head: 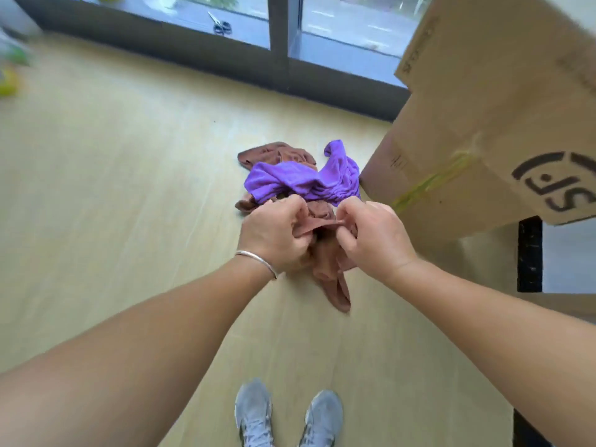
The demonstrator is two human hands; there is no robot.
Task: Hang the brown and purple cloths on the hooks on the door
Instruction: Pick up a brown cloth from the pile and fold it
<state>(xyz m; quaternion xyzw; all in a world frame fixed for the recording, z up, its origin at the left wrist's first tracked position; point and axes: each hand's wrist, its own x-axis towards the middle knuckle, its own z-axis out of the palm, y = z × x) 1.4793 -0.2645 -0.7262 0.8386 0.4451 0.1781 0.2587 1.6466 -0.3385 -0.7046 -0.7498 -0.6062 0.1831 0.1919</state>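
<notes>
Both hands, the left hand [274, 233] and the right hand [375, 235], pinch the brown cloth [329, 269] (crumpled); the purple cloth [303, 180] lies at 12 o'clock from them, on the floor [129, 188].

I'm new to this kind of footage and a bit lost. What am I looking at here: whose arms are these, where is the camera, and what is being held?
There is no machine here, and only one picture. A person wears a wide-angle camera on the head, looking down past their own arms to their grey shoes on a pale wooden floor. The left hand and the right hand both pinch a brown cloth, lifted so that part of it hangs down. A purple cloth lies crumpled on the floor just beyond, with more brown fabric behind it. Cardboard boxes stand at the right, and scissors lie on the window ledge. No door or hooks are in view.
</notes>
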